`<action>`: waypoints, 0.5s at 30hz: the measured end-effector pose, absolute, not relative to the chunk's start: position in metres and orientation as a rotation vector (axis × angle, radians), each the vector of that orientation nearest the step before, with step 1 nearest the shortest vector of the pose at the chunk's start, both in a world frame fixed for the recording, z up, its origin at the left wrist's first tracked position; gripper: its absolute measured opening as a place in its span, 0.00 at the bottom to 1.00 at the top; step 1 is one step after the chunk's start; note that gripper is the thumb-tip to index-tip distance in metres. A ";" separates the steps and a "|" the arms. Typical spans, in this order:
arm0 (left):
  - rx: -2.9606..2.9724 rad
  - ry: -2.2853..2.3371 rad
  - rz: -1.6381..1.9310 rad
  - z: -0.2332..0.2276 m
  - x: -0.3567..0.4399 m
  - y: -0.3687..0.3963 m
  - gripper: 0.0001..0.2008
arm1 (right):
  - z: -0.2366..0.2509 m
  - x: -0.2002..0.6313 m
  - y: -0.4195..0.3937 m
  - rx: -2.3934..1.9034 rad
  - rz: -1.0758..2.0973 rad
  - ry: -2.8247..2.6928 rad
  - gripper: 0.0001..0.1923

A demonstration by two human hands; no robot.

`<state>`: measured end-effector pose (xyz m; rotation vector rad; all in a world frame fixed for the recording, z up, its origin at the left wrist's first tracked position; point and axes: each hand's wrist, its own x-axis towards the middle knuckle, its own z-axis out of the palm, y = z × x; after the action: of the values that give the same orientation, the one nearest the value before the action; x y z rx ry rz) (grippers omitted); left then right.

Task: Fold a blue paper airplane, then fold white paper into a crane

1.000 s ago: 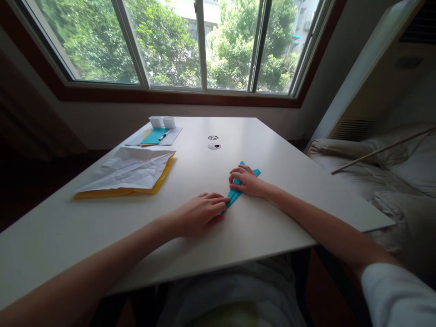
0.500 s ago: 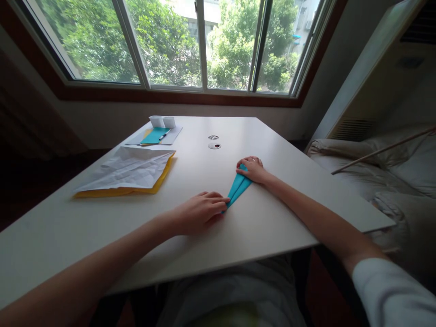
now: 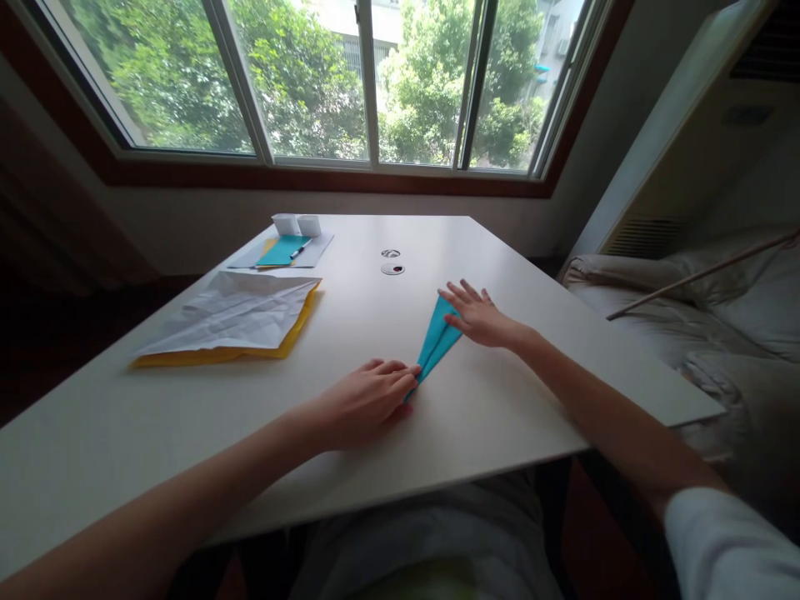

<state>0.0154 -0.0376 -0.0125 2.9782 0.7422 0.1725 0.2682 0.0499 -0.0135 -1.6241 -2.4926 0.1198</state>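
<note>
Since a moment ago the right hand [image 3: 480, 317] has flattened, fingers spread, on the wide end of the folded teal paper [image 3: 437, 342], a thin, light, creasable wedge mid-surface [image 3: 500, 417], while the left hand [image 3: 368, 398] pins its narrow tip, probably the best hold.

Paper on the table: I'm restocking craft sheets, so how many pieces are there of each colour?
Teal: 2, the folded teal paper under both hands and a teal sheet far left.
White: 1, a crumpled white sheet.
Yellow: 1, a yellow sheet beneath it.
Total: 4.
</note>
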 end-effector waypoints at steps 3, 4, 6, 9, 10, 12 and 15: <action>2.977 0.791 0.121 -0.012 0.016 -0.042 0.15 | -0.007 0.260 0.026 -1.479 0.524 -2.724 0.34; 2.972 0.804 0.098 -0.012 0.016 -0.043 0.16 | -0.006 0.257 0.019 -1.443 0.621 -2.761 0.35; 2.959 0.824 0.060 -0.011 0.016 -0.046 0.17 | -0.006 0.250 0.008 -1.380 0.759 -2.824 0.38; 2.929 0.841 -0.006 -0.010 0.015 -0.048 0.20 | -0.008 0.244 0.000 -1.378 0.841 -2.887 0.40; 2.917 0.847 -0.036 -0.009 0.014 -0.048 0.20 | -0.008 0.244 0.001 -1.400 0.830 -2.889 0.40; 2.896 0.852 -0.088 -0.007 0.013 -0.049 0.21 | -0.010 0.245 0.006 -1.478 0.771 -2.862 0.43; 2.903 0.835 -0.079 -0.002 0.012 -0.050 0.21 | -0.012 0.251 0.020 -1.649 0.696 -2.787 0.46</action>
<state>0.0124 -0.0501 -0.0023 2.9030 0.8350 -0.0794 0.2514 0.0202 -0.0124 -1.6485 -2.7874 0.6964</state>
